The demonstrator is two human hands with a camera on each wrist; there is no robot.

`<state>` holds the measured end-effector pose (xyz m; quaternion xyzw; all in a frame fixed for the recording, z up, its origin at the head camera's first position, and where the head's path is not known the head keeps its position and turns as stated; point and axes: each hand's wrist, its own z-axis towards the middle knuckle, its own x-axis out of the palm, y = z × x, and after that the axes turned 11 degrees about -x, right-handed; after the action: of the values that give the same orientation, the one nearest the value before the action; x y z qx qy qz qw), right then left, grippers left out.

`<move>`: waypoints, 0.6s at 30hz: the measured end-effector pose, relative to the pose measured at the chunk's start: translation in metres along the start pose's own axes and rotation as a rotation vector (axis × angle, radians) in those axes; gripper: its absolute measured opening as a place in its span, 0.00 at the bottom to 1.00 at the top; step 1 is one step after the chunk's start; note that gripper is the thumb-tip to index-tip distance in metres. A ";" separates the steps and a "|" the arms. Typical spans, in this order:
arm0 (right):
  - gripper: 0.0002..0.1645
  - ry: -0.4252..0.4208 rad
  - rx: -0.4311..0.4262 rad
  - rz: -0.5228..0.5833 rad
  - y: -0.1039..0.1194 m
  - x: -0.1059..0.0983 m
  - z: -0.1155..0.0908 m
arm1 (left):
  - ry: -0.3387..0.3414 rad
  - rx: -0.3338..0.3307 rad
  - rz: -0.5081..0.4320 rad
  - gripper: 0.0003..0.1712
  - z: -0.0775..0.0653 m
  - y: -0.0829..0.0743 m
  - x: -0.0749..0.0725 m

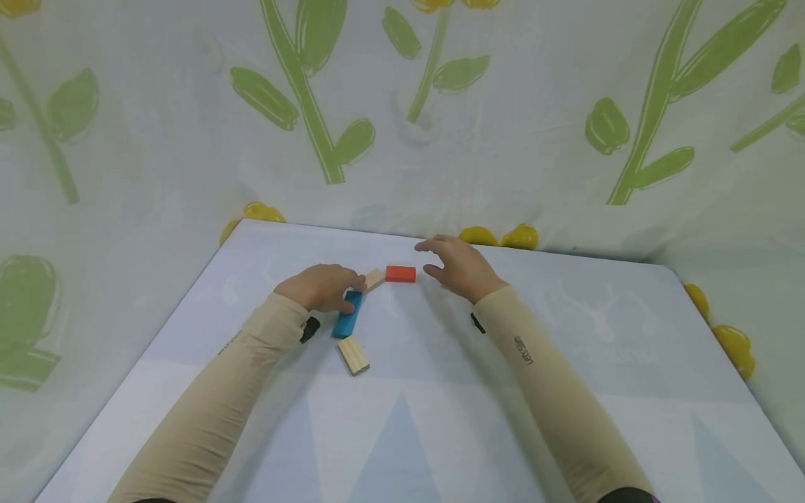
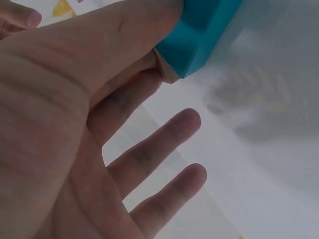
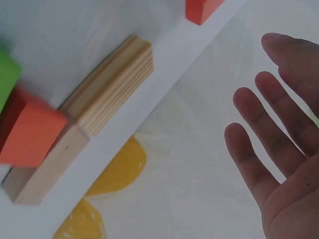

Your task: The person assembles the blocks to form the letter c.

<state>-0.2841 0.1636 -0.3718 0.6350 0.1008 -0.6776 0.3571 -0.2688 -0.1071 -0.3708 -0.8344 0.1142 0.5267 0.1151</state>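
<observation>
My left hand [image 1: 322,287] pinches the blue block [image 1: 346,325] on the bench [image 1: 629,335], between the near plain block [image 1: 353,355] and the far plain block [image 1: 374,280]; my right hand [image 1: 462,269], loosely spread and empty, hangs right of the red block [image 1: 400,274]; I judge I'm aligning; next wants gentle release.

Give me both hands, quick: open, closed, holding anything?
Left hand: closed, pinching the blue block.
Right hand: open, holding nothing, near the red block.
</observation>
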 end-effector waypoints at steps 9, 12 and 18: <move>0.30 0.076 0.106 -0.017 -0.027 -0.003 -0.026 | -0.009 0.018 -0.005 0.33 -0.001 0.007 0.003; 0.30 0.098 0.128 -0.017 -0.033 -0.004 -0.033 | -0.013 0.029 -0.007 0.33 0.000 0.008 0.005; 0.26 0.156 0.170 -0.005 -0.038 0.000 -0.036 | -0.013 0.039 -0.017 0.33 0.002 0.010 0.006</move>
<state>-0.2789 0.2129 -0.3904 0.7136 0.0720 -0.6330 0.2914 -0.2710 -0.1161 -0.3778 -0.8296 0.1164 0.5288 0.1366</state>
